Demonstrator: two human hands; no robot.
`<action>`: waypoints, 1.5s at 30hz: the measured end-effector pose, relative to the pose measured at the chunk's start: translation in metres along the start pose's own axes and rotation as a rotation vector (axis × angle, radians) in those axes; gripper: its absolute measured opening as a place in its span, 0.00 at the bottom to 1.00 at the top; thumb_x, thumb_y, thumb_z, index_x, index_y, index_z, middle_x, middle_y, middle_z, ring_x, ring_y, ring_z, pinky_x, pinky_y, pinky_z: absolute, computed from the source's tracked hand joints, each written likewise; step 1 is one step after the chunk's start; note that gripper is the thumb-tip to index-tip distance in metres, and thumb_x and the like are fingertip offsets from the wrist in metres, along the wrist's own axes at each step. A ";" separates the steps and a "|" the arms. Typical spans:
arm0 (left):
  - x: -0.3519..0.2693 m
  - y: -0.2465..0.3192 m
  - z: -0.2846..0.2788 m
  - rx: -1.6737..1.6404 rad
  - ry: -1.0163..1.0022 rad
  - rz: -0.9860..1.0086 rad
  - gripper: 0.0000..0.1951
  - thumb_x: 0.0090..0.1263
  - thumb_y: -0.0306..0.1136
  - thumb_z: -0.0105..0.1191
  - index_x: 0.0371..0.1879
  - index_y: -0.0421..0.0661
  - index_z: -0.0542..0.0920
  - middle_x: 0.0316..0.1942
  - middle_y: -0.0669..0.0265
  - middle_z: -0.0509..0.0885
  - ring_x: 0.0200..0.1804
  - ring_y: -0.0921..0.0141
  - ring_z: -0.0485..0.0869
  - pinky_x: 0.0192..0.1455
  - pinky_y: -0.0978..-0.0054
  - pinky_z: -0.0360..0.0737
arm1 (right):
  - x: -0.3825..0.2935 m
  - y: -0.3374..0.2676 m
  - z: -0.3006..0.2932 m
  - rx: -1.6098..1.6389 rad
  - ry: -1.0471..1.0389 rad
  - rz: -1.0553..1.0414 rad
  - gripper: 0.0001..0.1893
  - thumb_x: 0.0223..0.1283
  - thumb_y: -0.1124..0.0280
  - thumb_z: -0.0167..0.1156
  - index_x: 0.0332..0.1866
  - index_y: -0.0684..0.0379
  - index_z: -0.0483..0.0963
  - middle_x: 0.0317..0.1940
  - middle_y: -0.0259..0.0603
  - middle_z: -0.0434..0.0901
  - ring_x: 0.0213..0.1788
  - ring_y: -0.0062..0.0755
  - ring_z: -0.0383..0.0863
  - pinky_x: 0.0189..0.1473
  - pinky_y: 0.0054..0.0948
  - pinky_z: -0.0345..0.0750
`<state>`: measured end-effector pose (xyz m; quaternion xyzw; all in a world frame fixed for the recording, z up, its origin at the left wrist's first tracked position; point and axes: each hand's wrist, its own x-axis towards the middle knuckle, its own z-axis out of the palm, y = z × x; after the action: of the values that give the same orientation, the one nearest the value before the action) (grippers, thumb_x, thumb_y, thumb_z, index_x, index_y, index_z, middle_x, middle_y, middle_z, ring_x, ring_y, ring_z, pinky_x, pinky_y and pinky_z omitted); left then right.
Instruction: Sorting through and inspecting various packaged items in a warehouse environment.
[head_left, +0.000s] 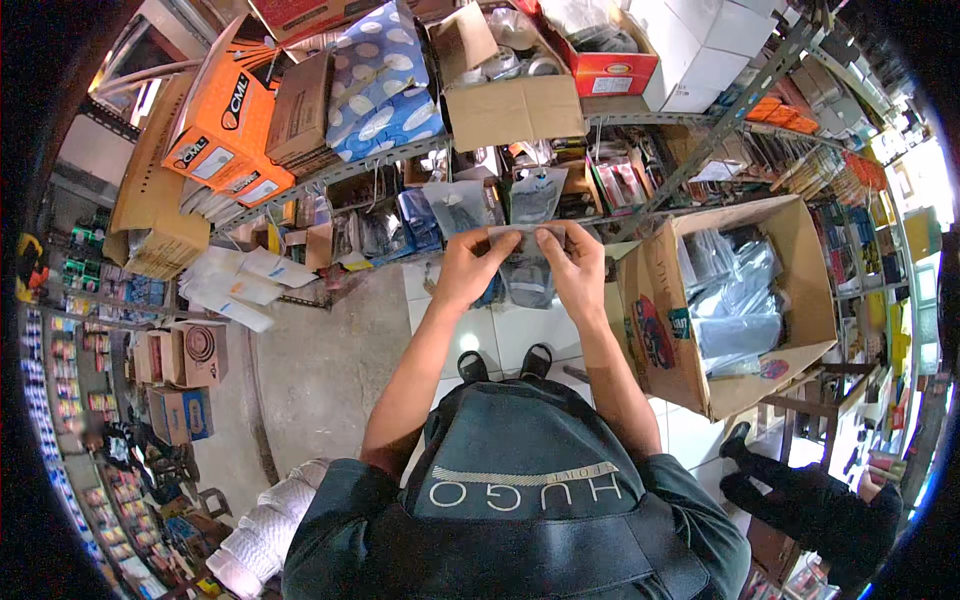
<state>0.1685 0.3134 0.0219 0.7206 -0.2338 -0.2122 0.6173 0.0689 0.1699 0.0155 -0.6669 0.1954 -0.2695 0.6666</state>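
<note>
My left hand and my right hand are raised before the shelf, close together. Between thumbs and fingers they pinch the top edge of a clear plastic bag from both sides. The bag appears to hang down between my wrists, with something dark inside that I cannot make out. Just beyond my fingertips, two more clear plastic bags hang at the shelf front: one bag on the left and another bag with dark contents on the right.
A large open cardboard box full of plastic-wrapped items stands close on my right. Orange CML box and an open carton sit on the metal shelf. White sacks lie left; a person in dark clothes is at right.
</note>
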 end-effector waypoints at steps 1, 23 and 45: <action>0.006 0.001 0.004 0.001 0.007 0.005 0.14 0.73 0.38 0.66 0.47 0.39 0.90 0.37 0.71 0.89 0.38 0.80 0.79 0.44 0.77 0.76 | 0.004 0.001 -0.003 0.016 0.019 -0.003 0.10 0.69 0.69 0.66 0.45 0.67 0.83 0.27 0.29 0.79 0.31 0.14 0.71 0.33 0.21 0.70; 0.094 -0.055 0.049 0.001 0.243 0.035 0.13 0.72 0.37 0.64 0.35 0.36 0.87 0.23 0.72 0.81 0.28 0.78 0.72 0.31 0.73 0.68 | 0.095 0.052 -0.017 -0.230 0.140 -0.141 0.14 0.65 0.67 0.68 0.45 0.70 0.82 0.36 0.52 0.88 0.38 0.35 0.84 0.48 0.35 0.78; 0.017 -0.102 0.056 -0.099 0.192 -0.269 0.18 0.74 0.34 0.62 0.59 0.40 0.83 0.49 0.60 0.89 0.53 0.67 0.85 0.59 0.69 0.77 | 0.013 0.082 -0.051 -0.229 0.068 0.048 0.19 0.67 0.67 0.65 0.60 0.64 0.80 0.46 0.50 0.88 0.47 0.33 0.87 0.52 0.32 0.80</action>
<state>0.1570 0.2720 -0.0871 0.7310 -0.0645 -0.2342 0.6376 0.0554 0.1189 -0.0669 -0.7241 0.2634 -0.2519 0.5855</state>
